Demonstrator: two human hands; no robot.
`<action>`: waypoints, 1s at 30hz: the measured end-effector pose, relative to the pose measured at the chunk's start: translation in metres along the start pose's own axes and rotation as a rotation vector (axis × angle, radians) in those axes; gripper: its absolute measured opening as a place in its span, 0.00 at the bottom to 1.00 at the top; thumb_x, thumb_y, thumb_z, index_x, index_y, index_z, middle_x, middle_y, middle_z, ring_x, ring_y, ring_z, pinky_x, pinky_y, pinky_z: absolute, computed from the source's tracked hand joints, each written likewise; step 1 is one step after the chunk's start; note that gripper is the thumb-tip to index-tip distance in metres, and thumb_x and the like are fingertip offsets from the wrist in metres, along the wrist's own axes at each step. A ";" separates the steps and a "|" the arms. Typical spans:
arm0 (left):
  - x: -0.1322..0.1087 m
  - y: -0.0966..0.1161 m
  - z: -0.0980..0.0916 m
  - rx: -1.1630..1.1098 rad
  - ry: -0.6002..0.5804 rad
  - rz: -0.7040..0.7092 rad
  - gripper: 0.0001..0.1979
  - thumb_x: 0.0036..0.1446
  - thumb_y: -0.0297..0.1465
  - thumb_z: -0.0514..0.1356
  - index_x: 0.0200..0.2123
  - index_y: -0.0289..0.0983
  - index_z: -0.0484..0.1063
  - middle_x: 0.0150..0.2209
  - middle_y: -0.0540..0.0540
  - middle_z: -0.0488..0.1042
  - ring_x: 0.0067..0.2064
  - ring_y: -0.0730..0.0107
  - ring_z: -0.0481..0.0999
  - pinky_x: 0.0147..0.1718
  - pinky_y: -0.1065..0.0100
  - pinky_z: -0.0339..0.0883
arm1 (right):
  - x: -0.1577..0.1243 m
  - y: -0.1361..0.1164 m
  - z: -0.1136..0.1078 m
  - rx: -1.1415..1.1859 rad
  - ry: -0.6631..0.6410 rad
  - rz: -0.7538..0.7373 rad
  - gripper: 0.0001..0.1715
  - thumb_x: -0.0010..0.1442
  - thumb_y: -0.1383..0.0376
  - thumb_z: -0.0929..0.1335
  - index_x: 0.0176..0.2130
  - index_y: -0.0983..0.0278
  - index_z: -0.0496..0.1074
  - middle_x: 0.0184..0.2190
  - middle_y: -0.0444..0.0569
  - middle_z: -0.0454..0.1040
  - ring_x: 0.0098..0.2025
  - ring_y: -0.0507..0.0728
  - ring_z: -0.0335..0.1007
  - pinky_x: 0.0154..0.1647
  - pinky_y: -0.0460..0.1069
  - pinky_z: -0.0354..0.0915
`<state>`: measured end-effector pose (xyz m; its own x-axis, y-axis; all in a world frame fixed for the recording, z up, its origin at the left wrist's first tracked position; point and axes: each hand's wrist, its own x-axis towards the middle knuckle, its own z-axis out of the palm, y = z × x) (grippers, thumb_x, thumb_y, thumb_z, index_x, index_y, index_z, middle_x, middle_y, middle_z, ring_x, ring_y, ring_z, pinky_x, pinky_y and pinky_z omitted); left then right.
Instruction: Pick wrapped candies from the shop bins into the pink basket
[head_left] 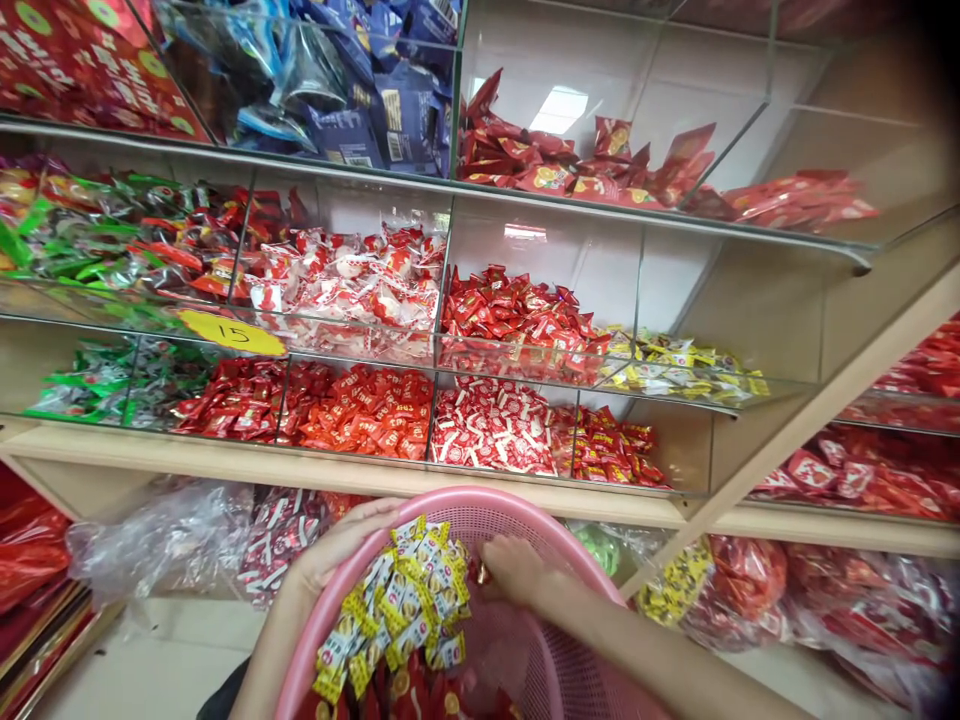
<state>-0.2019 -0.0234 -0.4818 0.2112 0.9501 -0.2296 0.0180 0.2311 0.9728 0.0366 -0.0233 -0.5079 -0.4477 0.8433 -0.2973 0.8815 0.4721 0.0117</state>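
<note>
A pink plastic basket (pixel 480 500) with a perforated wall is in front of me, below the shelves. My left hand (pixel 356 535) grips its rim at the left, with the fingertips partly hidden. Inside the basket lies a heap of small candies in yellow and white wrappers (pixel 412 590), with red-wrapped candies (pixel 405 690) at the bottom. My right hand (pixel 514 568) reaches into the basket from the right. Its fingers are curled closed around a small dark red candy (pixel 478 572), mostly hidden, just right of the yellow heap.
Glass-fronted shelf compartments hold red candies (pixel 517 310), white and red candies (pixel 360 270), green-wrapped candies (pixel 82 385) and yellow candies (pixel 675 365). A yellow price tag (pixel 231 332) reads 15. Under the wooden shelf edge (pixel 225 460) are clear plastic bags (pixel 172 530) of candy.
</note>
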 end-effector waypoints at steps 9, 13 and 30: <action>-0.008 0.013 0.010 -0.014 0.039 -0.027 0.20 0.34 0.38 0.65 0.34 0.37 0.76 0.39 0.46 0.77 0.46 0.59 0.71 0.47 0.66 0.61 | -0.011 0.004 -0.002 0.045 0.050 -0.011 0.19 0.52 0.63 0.66 0.44 0.68 0.66 0.38 0.55 0.72 0.40 0.61 0.69 0.37 0.51 0.64; -0.008 0.015 0.011 -0.028 0.053 -0.044 0.20 0.32 0.38 0.65 0.33 0.37 0.76 0.40 0.45 0.76 0.45 0.58 0.71 0.47 0.65 0.61 | -0.013 0.002 -0.008 0.037 0.046 -0.003 0.25 0.51 0.66 0.67 0.49 0.69 0.62 0.39 0.55 0.71 0.41 0.61 0.68 0.38 0.51 0.63; -0.005 0.004 0.005 -0.049 0.011 -0.018 0.19 0.36 0.37 0.64 0.35 0.36 0.75 0.41 0.46 0.76 0.48 0.59 0.70 0.48 0.67 0.60 | -0.009 0.010 -0.006 0.125 0.016 -0.028 0.21 0.50 0.61 0.68 0.45 0.65 0.66 0.40 0.53 0.71 0.42 0.59 0.67 0.40 0.50 0.62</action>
<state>-0.1976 -0.0280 -0.4764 0.2000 0.9479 -0.2479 -0.0264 0.2582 0.9657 0.0486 -0.0244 -0.5000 -0.4735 0.8350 -0.2802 0.8802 0.4602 -0.1160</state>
